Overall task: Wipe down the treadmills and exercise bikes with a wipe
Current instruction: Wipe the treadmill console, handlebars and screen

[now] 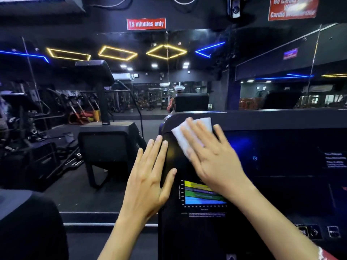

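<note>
One white wipe (187, 132) pressed on one treadmill console (281, 166), centre frame, by right hand (212, 156), fingers straight. Left hand (148, 182) laid flat beside, holding nothing. Two red signs (146, 24) (293, 8) along top of frame.

A: (a) wipe (189, 136), plain white; (b) console (281, 184), black.
B: (c) chart (204, 194), yellow, green and blue bands; (d) sign (146, 24), red with white lettering; (e) ceiling lights (166, 51), yellow diamond outlines, blue lines.

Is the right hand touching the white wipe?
Touching. The head view shows the right hand lying flat on the wipe, pressing it onto the console.
</note>
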`<state>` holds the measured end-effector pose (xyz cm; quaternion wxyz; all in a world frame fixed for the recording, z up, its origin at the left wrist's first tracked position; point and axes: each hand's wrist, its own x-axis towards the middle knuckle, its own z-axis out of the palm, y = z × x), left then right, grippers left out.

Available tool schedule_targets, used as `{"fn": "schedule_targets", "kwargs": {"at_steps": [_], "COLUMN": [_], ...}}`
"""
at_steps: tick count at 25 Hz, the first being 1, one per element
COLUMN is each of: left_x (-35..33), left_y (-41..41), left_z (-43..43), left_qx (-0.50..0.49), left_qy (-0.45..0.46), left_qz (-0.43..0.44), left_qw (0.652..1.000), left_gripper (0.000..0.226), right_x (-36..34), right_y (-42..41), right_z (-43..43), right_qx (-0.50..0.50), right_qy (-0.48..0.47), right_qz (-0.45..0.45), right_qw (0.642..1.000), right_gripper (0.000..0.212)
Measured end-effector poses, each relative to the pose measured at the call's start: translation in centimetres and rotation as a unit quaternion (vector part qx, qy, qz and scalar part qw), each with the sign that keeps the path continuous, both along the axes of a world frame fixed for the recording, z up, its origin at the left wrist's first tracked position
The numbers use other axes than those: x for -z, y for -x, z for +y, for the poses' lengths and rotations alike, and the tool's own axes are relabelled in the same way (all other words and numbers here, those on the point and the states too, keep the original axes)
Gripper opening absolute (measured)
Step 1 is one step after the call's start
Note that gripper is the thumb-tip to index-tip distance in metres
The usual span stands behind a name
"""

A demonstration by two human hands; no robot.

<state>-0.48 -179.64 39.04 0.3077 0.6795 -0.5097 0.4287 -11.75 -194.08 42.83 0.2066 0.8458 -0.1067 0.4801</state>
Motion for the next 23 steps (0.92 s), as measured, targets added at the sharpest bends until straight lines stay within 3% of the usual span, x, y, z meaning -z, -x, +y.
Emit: {"fn": "schedule_targets", "kwargs": {"at_steps": [3, 8, 10, 13, 14, 17, 19, 21, 23], "left_x": [0.4, 1.8, 2.3, 2.7, 2.8, 3.4, 4.1, 4.6, 4.6], "left_y": [0.0, 0.4, 0.9, 1.8, 2.1, 3.0, 3.5, 3.8, 4.1], "left_z": [0.3, 1.2, 1.3, 1.0, 0.9, 0.7, 1.0, 1.4, 1.5], "left_qx": [0.002, 0.008, 0.009, 0.018, 0.021, 0.021, 0.026, 0.023, 0.013], "left_qy": [-0.003, 0.003, -0.001, -0.003, -0.004, -0.014, -0.021, -0.026, -0.029], "left_qz": [-0.001, 0.013, 0.005, 0.006, 0.011, 0.024, 0.033, 0.034, 0.03], "left_qw": [1.0, 1.0, 1.0, 1.0, 1.0, 0.999, 0.999, 0.999, 0.999], "left_gripper": [0.059, 0.058, 0.057, 0.057, 0.057, 0.058, 0.059, 0.059, 0.059], "right_x": [-2.3, 0.8, 2.5, 1.5, 1.2, 4.6, 7.0, 7.2, 5.3], "right_y": [-2.0, -1.8, 1.6, 3.7, 3.2, 2.7, 5.7, 8.1, 8.2], "right_z": [0.4, 2.8, 0.9, -0.7, -0.1, 2.8, 2.6, 0.4, -1.7], "right_qx": [0.059, -0.046, 0.004, 0.146, 0.147, 0.024, 0.003, 0.092, 0.179], "right_qy": [-0.071, 0.002, -0.017, -0.139, -0.142, -0.019, -0.024, -0.06, -0.161], "right_qz": [-0.071, 0.033, 0.017, -0.105, -0.1, 0.035, 0.06, 0.013, -0.047], "right_qw": [0.993, 0.998, 1.0, 0.974, 0.974, 0.999, 0.998, 0.994, 0.969], "right_gripper": [0.053, 0.05, 0.05, 0.052, 0.053, 0.049, 0.049, 0.052, 0.055]}}
